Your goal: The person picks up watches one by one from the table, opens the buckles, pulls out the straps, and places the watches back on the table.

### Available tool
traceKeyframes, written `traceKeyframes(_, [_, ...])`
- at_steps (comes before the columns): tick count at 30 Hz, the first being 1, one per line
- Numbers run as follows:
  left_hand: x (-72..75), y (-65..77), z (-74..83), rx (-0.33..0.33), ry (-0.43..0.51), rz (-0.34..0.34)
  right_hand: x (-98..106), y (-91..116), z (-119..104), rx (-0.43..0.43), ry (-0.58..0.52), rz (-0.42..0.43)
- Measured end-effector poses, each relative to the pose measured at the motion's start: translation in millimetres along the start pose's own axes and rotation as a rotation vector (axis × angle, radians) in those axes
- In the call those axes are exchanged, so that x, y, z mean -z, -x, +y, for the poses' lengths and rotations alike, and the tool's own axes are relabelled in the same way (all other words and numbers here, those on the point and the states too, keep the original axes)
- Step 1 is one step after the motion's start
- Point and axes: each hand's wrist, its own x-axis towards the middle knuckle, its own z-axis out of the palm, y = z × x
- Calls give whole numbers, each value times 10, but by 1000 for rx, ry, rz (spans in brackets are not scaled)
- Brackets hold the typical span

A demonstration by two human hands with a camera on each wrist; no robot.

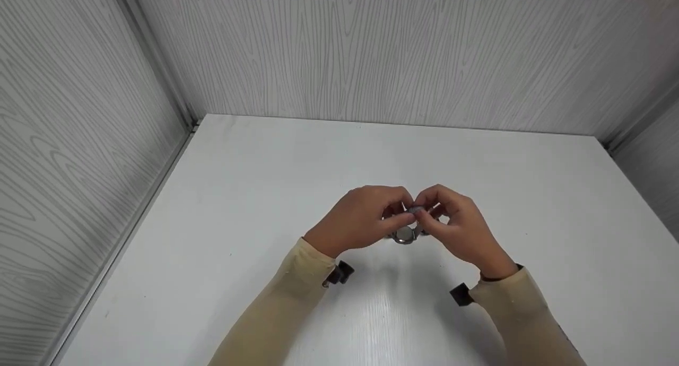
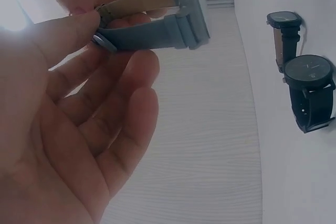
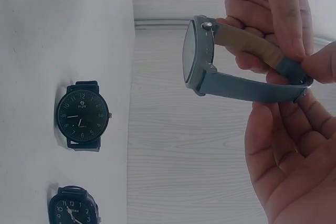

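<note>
A wristwatch (image 1: 404,235) with a grey-blue strap (image 3: 252,88), tan on its inner side, is held up between both hands. Its strap forms a loop, and the case (image 2: 192,11) points away from the fingers. My left hand (image 1: 366,217) pinches the strap near the metal buckle (image 2: 105,42) with thumb and fingers. From the other side, my right hand (image 1: 459,231) pinches that same end of the strap. Fingertips of both hands meet there and partly hide the buckle, so whether it is fastened cannot be told.
Two more watches lie on the white table (image 1: 276,170): one with a round black dial (image 3: 82,116), one with a squarish dark dial (image 3: 73,208). In the head view the hands mostly hide them. Grey wood-grain panels (image 1: 345,53) stand behind and at the sides.
</note>
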Motion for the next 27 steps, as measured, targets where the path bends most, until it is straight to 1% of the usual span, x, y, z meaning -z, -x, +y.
traceKeyframes(3, [-5, -5, 6, -9, -25, 8, 4, 4, 15, -3, 1, 2])
traceKeyframes(6, [-13, -12, 14, -2, -34, 11, 5, 5, 19, -10, 0, 10])
traceKeyframes(13, [-29, -18, 37, 14, -34, 22, 8, -2, 4, -35, -7, 21])
traceKeyframes(16, [-35, -22, 40, 15, 14, 36, 1, 8, -11, -13, -17, 42])
traceKeyframes(20, [-29, -25, 43, 20, 125, 51, -13, 12, -30, 66, -11, 88])
traceKeyframes(22, [-26, -26, 39, 25, 163, 58, -22, 10, -38, 86, -12, 104])
traceKeyframes(25, [-29, -25, 29, 41, 183, 66, -36, 9, -44, 67, -12, 110])
traceKeyframes(27, [-36, -24, 22, 58, 176, 70, -45, 11, -48, 41, -8, 107])
